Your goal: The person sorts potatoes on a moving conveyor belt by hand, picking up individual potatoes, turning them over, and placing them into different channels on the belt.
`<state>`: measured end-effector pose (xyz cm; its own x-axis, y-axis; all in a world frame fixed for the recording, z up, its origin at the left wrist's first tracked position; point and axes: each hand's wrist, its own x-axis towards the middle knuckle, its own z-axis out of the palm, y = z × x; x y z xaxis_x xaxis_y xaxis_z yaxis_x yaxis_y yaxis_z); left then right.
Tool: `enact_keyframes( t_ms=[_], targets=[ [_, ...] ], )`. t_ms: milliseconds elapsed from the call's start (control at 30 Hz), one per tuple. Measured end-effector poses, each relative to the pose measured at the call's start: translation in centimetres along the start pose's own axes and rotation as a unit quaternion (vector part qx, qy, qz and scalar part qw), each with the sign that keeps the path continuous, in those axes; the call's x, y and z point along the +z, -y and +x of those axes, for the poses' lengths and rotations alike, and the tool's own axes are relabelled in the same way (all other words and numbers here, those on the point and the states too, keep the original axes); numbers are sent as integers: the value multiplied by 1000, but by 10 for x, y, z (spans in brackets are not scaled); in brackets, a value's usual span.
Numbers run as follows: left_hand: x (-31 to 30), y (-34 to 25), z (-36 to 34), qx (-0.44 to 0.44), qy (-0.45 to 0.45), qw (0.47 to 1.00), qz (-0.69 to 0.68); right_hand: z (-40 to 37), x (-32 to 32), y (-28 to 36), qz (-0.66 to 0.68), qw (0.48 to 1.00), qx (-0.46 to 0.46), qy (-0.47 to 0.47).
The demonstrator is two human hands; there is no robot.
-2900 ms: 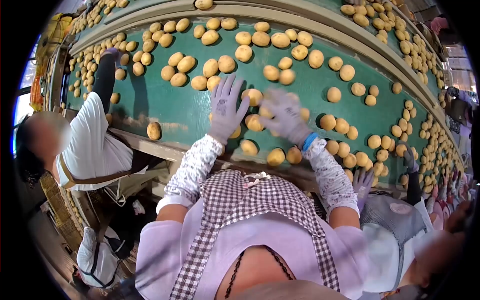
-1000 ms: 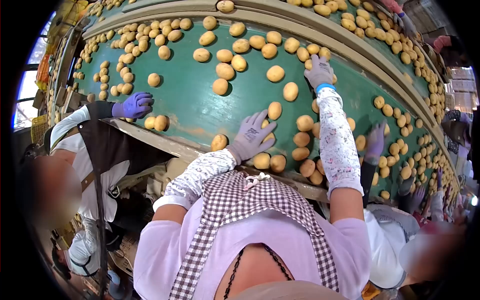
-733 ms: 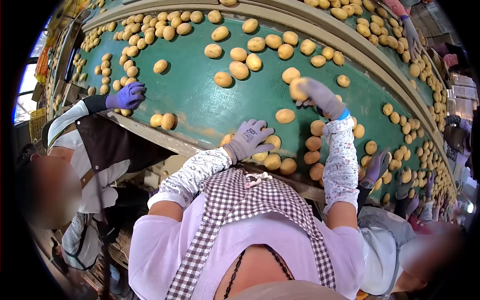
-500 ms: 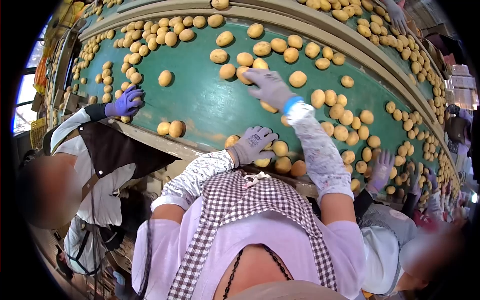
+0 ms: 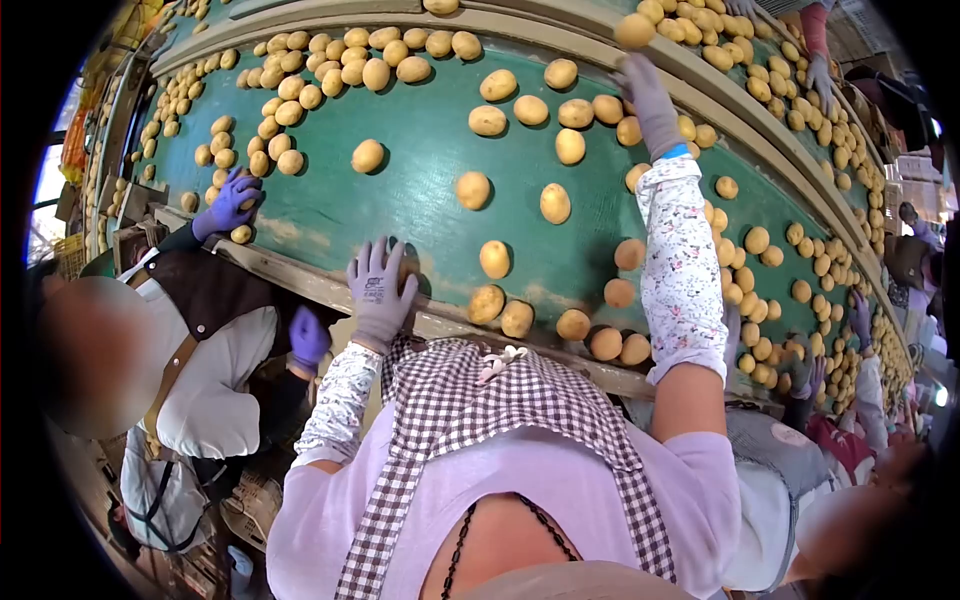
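Note:
My left hand [image 5: 380, 292], in a grey glove, lies at the near edge of the green conveyor belt [image 5: 420, 205] with its fingers spread. A potato partly shows beside its fingers. My right hand [image 5: 652, 105], also gloved, reaches to the belt's far side, fingers stretched out and slightly blurred. Just beyond those fingertips is a potato [image 5: 635, 31], apart from the hand and seemingly in the air over the divider. Loose potatoes [image 5: 575, 113] lie left of the right hand. Between my arms several more, such as a potato [image 5: 494, 259], rest on the belt.
A raised divider [image 5: 560, 38] separates this belt from a second potato lane [image 5: 720, 55]. A co-worker's purple-gloved hand [image 5: 230, 205] works at the left. Other people's hands [image 5: 812, 372] are at the right. A wooden ledge [image 5: 300, 282] runs along the near side.
My right hand has moved away to the right and far side, and a potato now appears beyond its fingertips. My left hand has shifted left, off the near potatoes. Potatoes on the belt have shifted.

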<state>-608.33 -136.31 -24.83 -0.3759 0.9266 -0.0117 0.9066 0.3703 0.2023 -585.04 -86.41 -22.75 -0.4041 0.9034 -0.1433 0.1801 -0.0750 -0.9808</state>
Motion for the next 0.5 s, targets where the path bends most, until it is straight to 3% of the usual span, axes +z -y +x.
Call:
enact_keyframes(
  t_ms=[33, 67, 100, 167, 200, 233, 300, 333, 367, 400, 433, 467, 500],
  targets=[
    [4, 10, -4, 1, 0, 1000, 1, -7, 8, -16, 1, 1000, -1, -1],
    [2, 14, -3, 5, 31, 999, -27, -23, 16, -35, -315, 945, -89, 12],
    [0, 19, 0, 9, 61, 997, -55, -39, 24, -43, -596, 785, -167, 23],
    [7, 33, 4, 11, 57, 997, -59, -75, 57, -37, -586, 784, -204, 8],
    [8, 39, 8, -5, 55, 994, -89, -83, 66, -20, -494, 850, -153, 102],
    [8, 46, 10, -21, 55, 991, -118, -83, 70, -9, -493, 850, -154, 107],
    [6, 52, 22, -39, 23, 981, -188, -88, 69, 2, -174, 964, -67, 188],
    [5, 52, 31, -51, -16, 965, -258, -89, 69, 8, -276, 952, -110, 72],
    [6, 51, 40, -39, -39, 954, -293, -95, 78, 1, -274, 952, -112, 74],
    [9, 47, 48, -18, -72, 952, -299, -102, 90, -12, -459, 875, -147, 48],
    [11, 42, 58, 3, -105, 947, -303, -110, 102, -22, -623, 761, -178, 17],
    [7, 38, 69, 42, -92, 951, -294, -127, 122, -24, -598, 770, -220, 10],
    [-1, 31, 77, 79, -78, 952, -285, -132, 147, -27, -293, 932, -189, 98]
  ],
)
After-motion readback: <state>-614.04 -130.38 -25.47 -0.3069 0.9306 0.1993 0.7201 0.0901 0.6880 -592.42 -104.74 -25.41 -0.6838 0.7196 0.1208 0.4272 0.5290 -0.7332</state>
